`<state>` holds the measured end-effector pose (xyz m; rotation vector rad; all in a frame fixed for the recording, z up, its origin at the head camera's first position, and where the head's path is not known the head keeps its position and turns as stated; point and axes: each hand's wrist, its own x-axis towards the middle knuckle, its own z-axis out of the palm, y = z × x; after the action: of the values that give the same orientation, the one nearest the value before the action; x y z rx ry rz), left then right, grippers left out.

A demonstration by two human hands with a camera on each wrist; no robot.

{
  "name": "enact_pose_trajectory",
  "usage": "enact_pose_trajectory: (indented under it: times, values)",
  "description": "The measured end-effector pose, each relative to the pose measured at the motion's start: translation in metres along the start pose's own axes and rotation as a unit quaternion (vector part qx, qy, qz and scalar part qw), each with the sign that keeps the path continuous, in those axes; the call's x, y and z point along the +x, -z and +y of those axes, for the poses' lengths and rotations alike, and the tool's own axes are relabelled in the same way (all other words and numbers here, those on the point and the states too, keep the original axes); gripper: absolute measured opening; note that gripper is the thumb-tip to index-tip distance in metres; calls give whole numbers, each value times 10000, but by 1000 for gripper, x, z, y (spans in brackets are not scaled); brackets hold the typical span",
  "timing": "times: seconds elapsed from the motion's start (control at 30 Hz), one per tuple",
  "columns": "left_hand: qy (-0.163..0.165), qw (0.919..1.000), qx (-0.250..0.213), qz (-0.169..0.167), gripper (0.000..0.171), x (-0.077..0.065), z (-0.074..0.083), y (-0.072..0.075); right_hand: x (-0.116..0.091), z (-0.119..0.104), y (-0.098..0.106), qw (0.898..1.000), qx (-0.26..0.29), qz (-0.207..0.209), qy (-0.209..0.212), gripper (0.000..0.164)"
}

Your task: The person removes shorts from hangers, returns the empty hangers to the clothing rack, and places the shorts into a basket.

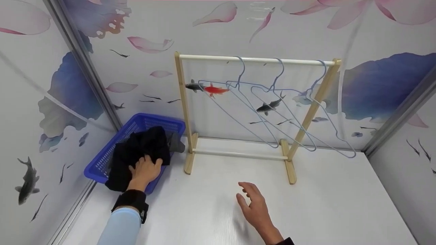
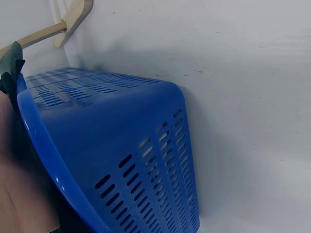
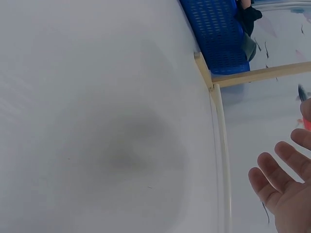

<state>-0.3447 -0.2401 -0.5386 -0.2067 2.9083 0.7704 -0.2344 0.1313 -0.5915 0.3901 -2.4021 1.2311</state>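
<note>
In the head view, a heap of black cloth (image 1: 138, 146) fills much of a blue plastic basket (image 1: 98, 166) at the left, part of it draped over the front rim. My left hand (image 1: 146, 170) rests on this cloth with its fingers spread. The left wrist view catches only a blurred part of that hand (image 2: 22, 194) beside the basket's rim. A grey piece of cloth (image 1: 176, 143) lies at the basket's right side. Over the white table, my right hand (image 1: 255, 207) hovers with relaxed fingers and holds nothing.
Behind the hands stands a wooden rack (image 1: 293, 143) with a white top rail (image 1: 204, 58). Three blue wire hangers (image 1: 240, 73) hang from the rail, towards its right half. White panels with painted fish and petals enclose the table (image 1: 221, 190) on the left, back and right.
</note>
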Motion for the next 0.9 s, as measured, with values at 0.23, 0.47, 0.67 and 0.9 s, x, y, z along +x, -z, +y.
enact_pose_trajectory:
  times: [0.23, 0.47, 0.67, 0.9]
  values:
    - [65, 9999, -70, 33, 76, -11, -2, 4, -3, 3, 1, 10000, -52, -52, -24, 31]
    - [-205, 9964, 149, 803, 76, -17, -4, 2, -1, 10, 11, 9998, -64, -43, -161, 31]
    - [-378, 9906, 305, 1280, 76, -23, 3, 7, 1, 12, 21, 9997, -180, 86, -148, 32]
    - [-409, 9830, 416, 1742, 76, -34, 17, 14, 4, 20, 37, 9992, -282, 271, -103, 33]
